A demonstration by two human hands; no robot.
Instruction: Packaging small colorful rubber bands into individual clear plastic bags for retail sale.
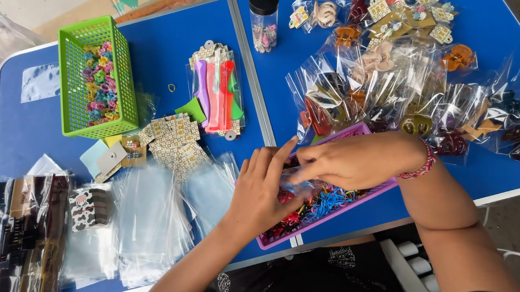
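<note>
bags: clear glossy plastic | basket: green plastic mesh | table: smooth blue

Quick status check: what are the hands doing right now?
Left hand and right hand together pinch a small clear bag over the purple basket. Nothing blocking; clear sleeves lie left.

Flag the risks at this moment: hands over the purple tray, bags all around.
1. The purple tray overhangs the table's near edge; pressure from the left hand or right hand might tip it, spilling the hair ties.
2. The small clear bag pinched between both hands looks slippery and could drop.
3. The loose clear bags could slide off.
</note>
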